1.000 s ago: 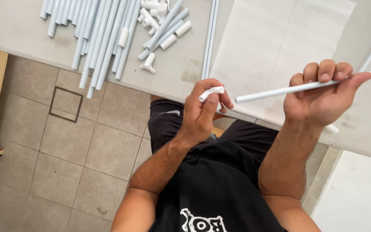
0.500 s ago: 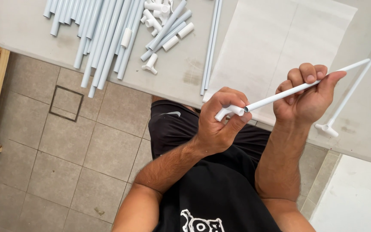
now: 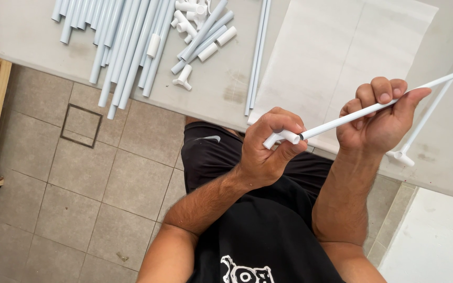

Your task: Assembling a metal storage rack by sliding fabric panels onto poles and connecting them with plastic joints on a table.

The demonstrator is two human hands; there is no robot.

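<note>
Alignment matters: the white connector (image 3: 281,137), pinched shut in the left hand (image 3: 266,152), is met end-on by the thin white tube (image 3: 373,107), gripped closed in the right hand (image 3: 378,118) above the tabletop (image 3: 221,89); both should be kept coaxial while pressed.

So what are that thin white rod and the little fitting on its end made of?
The rod looks like painted metal or plastic tubing: smooth, even white, dark hollow end. The fitting looks like moulded plastic: matte white, rounded. The look cannot settle either.
</note>
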